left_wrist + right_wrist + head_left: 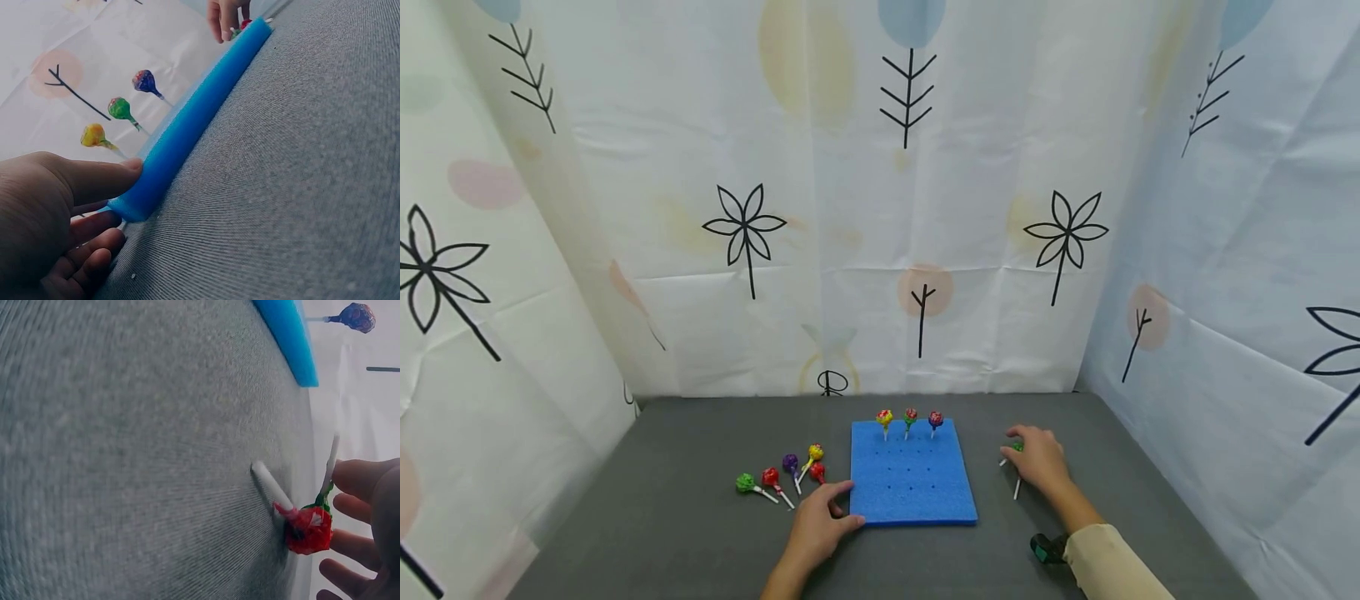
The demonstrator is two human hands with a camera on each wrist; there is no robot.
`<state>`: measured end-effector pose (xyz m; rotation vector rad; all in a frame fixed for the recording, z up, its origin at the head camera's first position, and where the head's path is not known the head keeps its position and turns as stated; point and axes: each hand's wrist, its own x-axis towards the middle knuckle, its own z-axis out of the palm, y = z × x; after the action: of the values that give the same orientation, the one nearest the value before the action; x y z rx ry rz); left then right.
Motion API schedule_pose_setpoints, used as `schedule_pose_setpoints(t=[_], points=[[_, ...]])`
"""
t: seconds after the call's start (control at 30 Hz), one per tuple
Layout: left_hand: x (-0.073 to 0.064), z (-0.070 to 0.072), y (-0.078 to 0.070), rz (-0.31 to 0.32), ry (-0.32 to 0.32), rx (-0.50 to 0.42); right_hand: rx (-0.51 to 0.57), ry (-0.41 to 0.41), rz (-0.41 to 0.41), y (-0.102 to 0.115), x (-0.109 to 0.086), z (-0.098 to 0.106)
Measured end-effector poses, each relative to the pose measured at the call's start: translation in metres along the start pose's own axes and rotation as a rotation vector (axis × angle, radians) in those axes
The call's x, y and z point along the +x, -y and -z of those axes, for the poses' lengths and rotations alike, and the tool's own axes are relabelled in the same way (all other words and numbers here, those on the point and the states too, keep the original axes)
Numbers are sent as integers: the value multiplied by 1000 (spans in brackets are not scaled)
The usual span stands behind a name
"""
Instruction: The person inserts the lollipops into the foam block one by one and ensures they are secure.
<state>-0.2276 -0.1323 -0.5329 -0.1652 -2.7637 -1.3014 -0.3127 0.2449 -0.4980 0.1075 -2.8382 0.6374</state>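
Observation:
A blue foam board (913, 500) with rows of small holes lies flat. Yellow (884, 418), green (911, 414) and purple-red (936, 419) lollipops stand upright along its far row. My left hand (822, 527) holds the board's near left corner, thumb on the front edge and a finger along the left side. To the right of the board, my right hand (1039, 458) hovers over two loose lollipops with its fingers apart. In the right wrist view, the red lollipop (309, 531) lies in front, and the thumb tip is at the stick of the green-wrapped lollipop (322, 499), partly hidden behind it.
Left of the board lie several loose lollipops, among them a green one (745, 482), a red one (771, 477) and a purple one (790, 462). A dark device (1047, 548) sits by the right sleeve. Patterned curtains (850, 333) surround the grey table (700, 533).

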Motion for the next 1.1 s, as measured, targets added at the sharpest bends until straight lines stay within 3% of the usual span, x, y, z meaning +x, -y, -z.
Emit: schedule_pose_setpoints(t=[0.47,0.67,0.8,1.1], points=[[-1,0,1,-27,-12,-4,-35,35,-36,-10,-2,1],[0,1,-1,-2,2,-5,-43,39,-49,-8,0,3],[0,1,-2,26,11,-4,-31,30,-50,-8,0,3],[-1,1,-3,13,4,-6,5,-13,-24,-12,-1,-3]])
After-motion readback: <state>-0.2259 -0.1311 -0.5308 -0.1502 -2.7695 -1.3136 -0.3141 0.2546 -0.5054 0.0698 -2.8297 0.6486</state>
